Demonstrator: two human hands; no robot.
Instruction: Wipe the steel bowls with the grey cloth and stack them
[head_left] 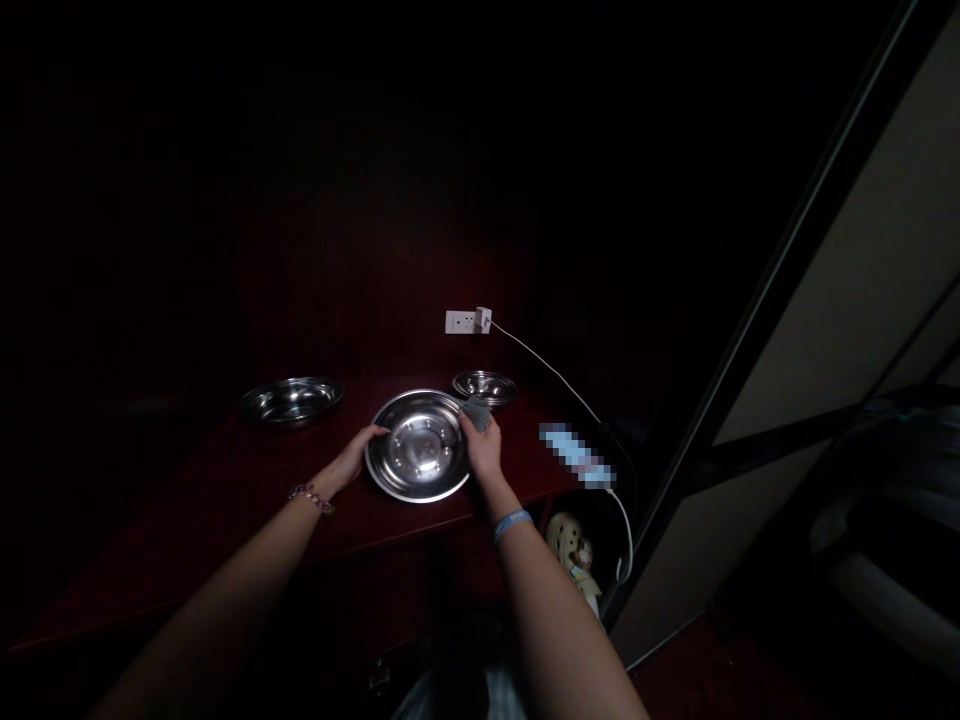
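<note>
A round, shiny steel plate (pixel 420 447) is tilted towards me over the front part of the dark red shelf. My left hand (pixel 352 455) is closed on its left rim, thumb over the edge. On the opposite side my right hand (pixel 482 443) is closed at the right rim, with a small grey cloth (pixel 475 411) sticking out above the fingers; whether it is a cloth or a scrubbing pad is hard to see. Behind that hand sits a smaller steel bowl (pixel 484 384). Another steel dish (pixel 292 400) lies farther left.
A wall socket (pixel 459 322) holds a white charger (pixel 484 319), whose white cable (pixel 551 366) runs down to the right. A blurred-out phone-like object (pixel 577 455) lies at the shelf's right. Below it are beige clogs (pixel 568 540). A sliding door panel (pixel 840 330) stands at right.
</note>
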